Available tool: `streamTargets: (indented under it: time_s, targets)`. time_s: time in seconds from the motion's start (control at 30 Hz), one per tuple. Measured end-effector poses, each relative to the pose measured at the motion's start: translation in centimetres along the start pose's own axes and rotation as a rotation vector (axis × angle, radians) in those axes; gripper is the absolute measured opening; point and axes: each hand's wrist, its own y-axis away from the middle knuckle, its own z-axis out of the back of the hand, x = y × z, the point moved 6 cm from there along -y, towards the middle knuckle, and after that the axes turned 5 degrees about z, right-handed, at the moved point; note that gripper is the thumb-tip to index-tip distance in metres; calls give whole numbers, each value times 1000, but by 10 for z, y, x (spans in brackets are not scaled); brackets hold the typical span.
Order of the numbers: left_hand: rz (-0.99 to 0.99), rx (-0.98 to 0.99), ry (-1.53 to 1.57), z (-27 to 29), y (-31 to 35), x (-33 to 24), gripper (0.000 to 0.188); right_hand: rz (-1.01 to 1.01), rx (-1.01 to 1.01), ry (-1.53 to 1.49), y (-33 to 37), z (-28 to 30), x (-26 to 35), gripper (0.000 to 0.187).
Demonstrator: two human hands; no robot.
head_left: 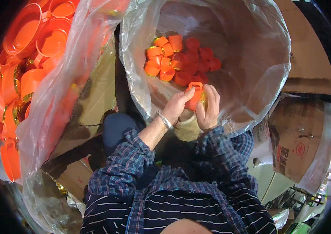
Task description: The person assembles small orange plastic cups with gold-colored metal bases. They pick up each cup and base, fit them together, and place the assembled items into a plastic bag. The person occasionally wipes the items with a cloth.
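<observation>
An orange plastic cup [195,90] with a loop handle is held between my two hands at the near rim of a clear plastic bag. My left hand [176,105], with a silvery bracelet at the wrist, grips its left side, fingers closed. My right hand [209,107] curls round its right side, where a strip of shiny gold shows. Just under the hands is a tan, rounded, fuzzy-looking object [188,129]; what it is I cannot tell. Farther off, several orange cups [167,73] with gold bands lie heaped inside the bag.
The clear bag [247,113] lines a wide round opening ahead of me. On the left, another clear bag [62,101] stands beside a large pile of orange cups [33,82]. Cardboard boxes [298,136] are at the right, and more cardboard [95,91] lies between the bags.
</observation>
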Motion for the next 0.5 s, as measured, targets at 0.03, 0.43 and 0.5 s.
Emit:
streamTargets:
  time_s: [0.03,0.43,0.5]
  targets:
    - [35,38,74,-1,0,0,40,95,116,-20,-4,3,-1,60]
    - [-52,-28,-12,-4,5,-7,37,-386,32,-112,-2,-7,-24,43]
    - [32,-9,50,-3,1,-3,38,-174,94,-130,-8,-4,-22,46]
